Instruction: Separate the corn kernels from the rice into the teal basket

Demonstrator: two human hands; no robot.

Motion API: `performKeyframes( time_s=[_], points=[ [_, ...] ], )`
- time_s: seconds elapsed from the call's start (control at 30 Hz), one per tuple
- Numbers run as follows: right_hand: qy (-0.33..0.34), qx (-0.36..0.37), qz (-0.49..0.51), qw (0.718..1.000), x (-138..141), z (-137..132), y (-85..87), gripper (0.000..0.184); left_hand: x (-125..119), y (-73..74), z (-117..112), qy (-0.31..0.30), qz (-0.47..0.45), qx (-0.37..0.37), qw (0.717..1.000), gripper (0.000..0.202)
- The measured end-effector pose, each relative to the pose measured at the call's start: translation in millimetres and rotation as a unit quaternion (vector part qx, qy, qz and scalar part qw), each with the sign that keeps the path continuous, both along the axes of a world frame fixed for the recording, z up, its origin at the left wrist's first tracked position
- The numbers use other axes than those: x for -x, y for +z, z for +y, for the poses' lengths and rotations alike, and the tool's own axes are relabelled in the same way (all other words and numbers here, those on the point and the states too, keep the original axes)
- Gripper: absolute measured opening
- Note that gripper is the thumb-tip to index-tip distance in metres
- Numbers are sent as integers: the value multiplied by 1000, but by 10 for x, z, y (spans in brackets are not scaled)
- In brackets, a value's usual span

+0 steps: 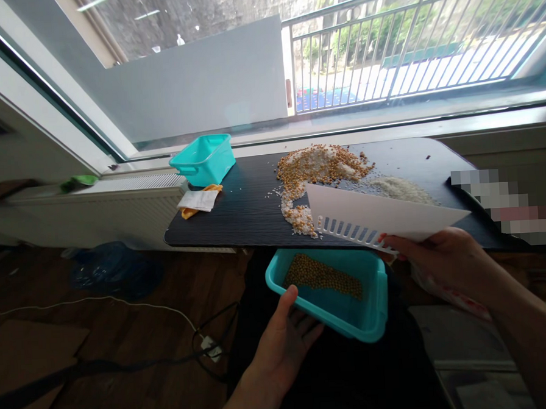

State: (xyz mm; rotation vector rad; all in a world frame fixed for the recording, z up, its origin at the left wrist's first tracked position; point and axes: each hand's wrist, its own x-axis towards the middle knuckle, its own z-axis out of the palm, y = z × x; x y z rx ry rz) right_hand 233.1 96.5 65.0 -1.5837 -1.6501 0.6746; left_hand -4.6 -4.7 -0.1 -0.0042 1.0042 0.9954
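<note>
My left hand (282,341) grips the near left side of a teal plastic bin (375,321), thumb at the rim and fingers against its outer wall. Yellowish-brown beans or grains (322,275) cover part of the bin's floor. In my right hand (450,259) is a white sheet (374,211) with a row of slots along its lower edge, held tilted over the front of the dark table (246,218). Beyond the sheet lies a pile of yellow-brown beans mixed with white rice (321,165), with a tail running toward the table's front edge. Some pale rice (403,188) lies to the right.
A second teal bin (209,159) stands at the table's back left. Before it a white paper (198,200) rests on an orange cloth (188,213). A radiator (131,206) and window are behind. On the floor are a large blue bottle (116,271) and a power strip (211,348).
</note>
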Motion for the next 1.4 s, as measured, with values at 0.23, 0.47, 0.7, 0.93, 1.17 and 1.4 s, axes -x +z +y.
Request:
performKeyframes(
  time_s=[0.23,0.47,0.7,0.93,1.17,1.4],
  points=[
    [32,50,20,998,40,58,-51,35,15,-16,-2,-1,-5,-4,1000,57],
    [42,36,35,998,57,42,-55,31,23,-3,-3,-1,-4,-2,1000,57],
    [59,45,44,996,47,42,-103,34,13,3,8,-3,-2,1,1000,55],
    [70,36,45,996,34,63,-158,36,13,-5,5,-2,-1,-3,1000,57],
    [101,54,72,991,98,34,-140,37,25,-14,1,-9,-3,-8,1000,57],
    [93,51,53,993,89,4,-97,34,15,-13,8,-6,-2,-1,1000,56]
  ],
)
